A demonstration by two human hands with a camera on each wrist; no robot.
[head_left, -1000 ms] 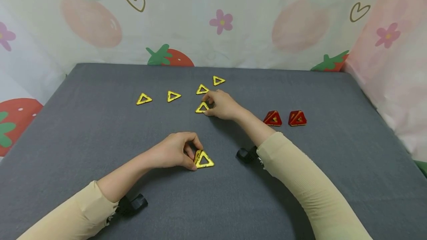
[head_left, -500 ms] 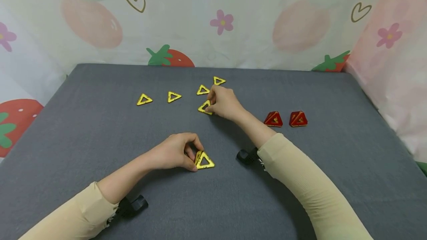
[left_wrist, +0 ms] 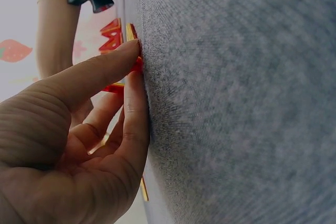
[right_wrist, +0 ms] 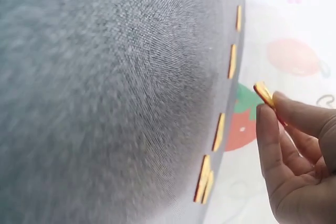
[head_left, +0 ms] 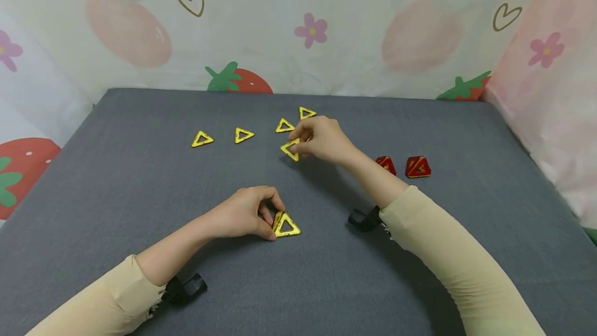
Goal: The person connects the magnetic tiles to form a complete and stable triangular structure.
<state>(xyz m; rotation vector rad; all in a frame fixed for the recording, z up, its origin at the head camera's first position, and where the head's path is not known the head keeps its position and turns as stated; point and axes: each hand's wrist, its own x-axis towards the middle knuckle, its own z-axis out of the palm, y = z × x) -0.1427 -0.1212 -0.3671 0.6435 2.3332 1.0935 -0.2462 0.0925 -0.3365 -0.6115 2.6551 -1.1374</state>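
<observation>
Two pinching grips
Left hand (head_left: 240, 214) pinches joined yellow triangles (head_left: 279, 220); right hand (head_left: 323, 141), at the left's two o'clock, pinches one raised yellow triangle (head_left: 286, 150).

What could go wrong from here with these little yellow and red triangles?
The right hand holds the yellow triangle only in a fingertip pinch, so it might slip and drop.
The left hand steadies the yellow tilted piece; if those fingers moved, it could perhaps tip.
The right forearm partly hides a red piece in the head view; if it lowered there, it might brush it.
</observation>
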